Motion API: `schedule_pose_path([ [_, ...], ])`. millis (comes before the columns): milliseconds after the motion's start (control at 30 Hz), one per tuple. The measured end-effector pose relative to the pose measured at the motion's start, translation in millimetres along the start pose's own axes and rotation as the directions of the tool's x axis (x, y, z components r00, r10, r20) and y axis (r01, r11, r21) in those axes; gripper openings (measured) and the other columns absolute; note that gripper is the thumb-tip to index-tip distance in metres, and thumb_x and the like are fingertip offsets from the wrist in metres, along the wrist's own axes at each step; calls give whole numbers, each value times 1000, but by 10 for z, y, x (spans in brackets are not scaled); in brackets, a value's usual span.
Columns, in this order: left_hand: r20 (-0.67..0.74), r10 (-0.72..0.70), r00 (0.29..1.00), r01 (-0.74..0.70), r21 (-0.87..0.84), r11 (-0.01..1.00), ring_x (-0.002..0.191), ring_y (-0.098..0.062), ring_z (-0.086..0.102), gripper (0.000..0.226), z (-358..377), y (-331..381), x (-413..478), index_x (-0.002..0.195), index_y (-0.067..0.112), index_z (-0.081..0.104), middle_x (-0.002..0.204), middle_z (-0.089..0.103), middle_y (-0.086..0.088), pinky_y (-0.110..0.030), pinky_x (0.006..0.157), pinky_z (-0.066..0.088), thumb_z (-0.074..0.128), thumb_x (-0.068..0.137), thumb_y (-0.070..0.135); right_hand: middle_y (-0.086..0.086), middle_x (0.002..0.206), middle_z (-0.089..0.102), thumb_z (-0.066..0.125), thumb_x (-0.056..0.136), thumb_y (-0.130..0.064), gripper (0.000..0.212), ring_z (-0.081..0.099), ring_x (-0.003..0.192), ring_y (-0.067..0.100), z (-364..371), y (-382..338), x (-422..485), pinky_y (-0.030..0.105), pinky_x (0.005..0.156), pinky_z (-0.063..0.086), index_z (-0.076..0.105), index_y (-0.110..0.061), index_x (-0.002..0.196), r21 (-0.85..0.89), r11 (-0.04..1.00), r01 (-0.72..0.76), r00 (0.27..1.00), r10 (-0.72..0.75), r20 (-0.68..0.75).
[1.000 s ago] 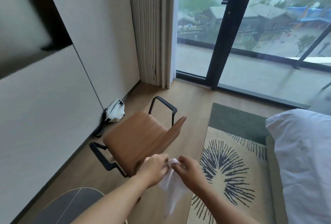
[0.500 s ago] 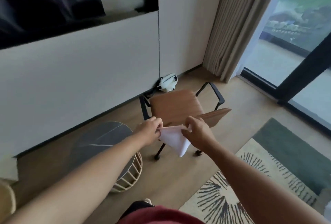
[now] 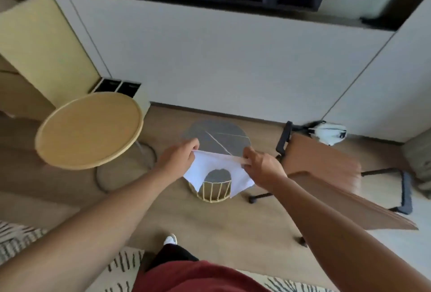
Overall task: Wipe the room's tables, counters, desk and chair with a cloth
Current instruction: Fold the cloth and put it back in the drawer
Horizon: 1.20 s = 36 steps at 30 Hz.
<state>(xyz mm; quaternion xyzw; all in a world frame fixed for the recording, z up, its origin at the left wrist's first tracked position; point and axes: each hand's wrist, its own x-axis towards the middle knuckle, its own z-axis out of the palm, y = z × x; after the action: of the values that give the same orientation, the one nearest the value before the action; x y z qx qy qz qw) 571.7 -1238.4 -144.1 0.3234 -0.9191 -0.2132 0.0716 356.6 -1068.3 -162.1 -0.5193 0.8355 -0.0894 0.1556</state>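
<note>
A white cloth (image 3: 211, 168) hangs stretched between my two hands. My left hand (image 3: 178, 157) pinches its left top corner and my right hand (image 3: 262, 166) pinches the right one. Directly below the cloth stands a small round grey marble-top table (image 3: 217, 136) on a cream wire base (image 3: 214, 191); the cloth hides part of its top. A taller round wooden table (image 3: 89, 129) stands to the left. A brown wooden chair (image 3: 324, 163) with a black frame is on the right, its backrest passing behind my right forearm.
A white wall panel (image 3: 233, 65) with a dark screen above runs across the back. A white bag (image 3: 328, 131) lies on the floor by the wall behind the chair. A patterned rug (image 3: 18, 235) lies at my feet. A wooden cabinet stands at the far left.
The view has swung left from the window and chair to the two round tables. Both hands have pulled the cloth out wider and now hold it above the grey table.
</note>
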Motion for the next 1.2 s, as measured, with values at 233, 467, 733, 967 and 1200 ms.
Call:
schedule_pose_path([
  [233,-121,-309,943,308,-33,951,92,-30,63,18,-475,-1293,-718,112,17,62,100,67,-3,-41,78,49,48,101,11,7,90,66,65,92,-26,19,65,84,33,127,-1159,695,34,66,45,57,-24,109,119,986,117,988,-128,89],
  [467,-200,-520,831,513,-87,854,96,-34,62,16,-1063,-2732,-1607,107,4,64,98,65,-13,-37,76,40,55,102,15,4,92,69,66,90,-20,19,64,82,28,596,-2901,1333,34,69,51,61,-25,108,187,945,269,945,-297,141],
  [733,-102,-678,728,670,-104,735,107,-33,57,19,-1637,-4146,-2668,116,3,63,112,62,-14,-36,83,40,50,103,9,-1,80,63,63,88,-17,14,62,71,21,1350,-4643,1826,32,57,48,59,-31,91,257,909,329,881,-393,264],
  [967,-163,-804,572,794,-136,592,105,-33,60,21,-2029,-4837,-3004,116,5,67,110,66,-13,-37,84,44,53,101,11,-8,78,62,71,85,-15,18,56,65,7,1683,-5696,2283,23,52,37,60,-29,86,336,877,344,844,-445,298],
  [1200,-251,-885,392,880,-180,440,101,-30,60,18,-2294,-5392,-2998,111,10,65,105,65,-10,-40,85,47,51,104,18,-12,85,62,70,87,-14,15,55,77,7,1937,-6515,2968,22,59,36,62,-26,90,386,796,465,722,-594,354],
])
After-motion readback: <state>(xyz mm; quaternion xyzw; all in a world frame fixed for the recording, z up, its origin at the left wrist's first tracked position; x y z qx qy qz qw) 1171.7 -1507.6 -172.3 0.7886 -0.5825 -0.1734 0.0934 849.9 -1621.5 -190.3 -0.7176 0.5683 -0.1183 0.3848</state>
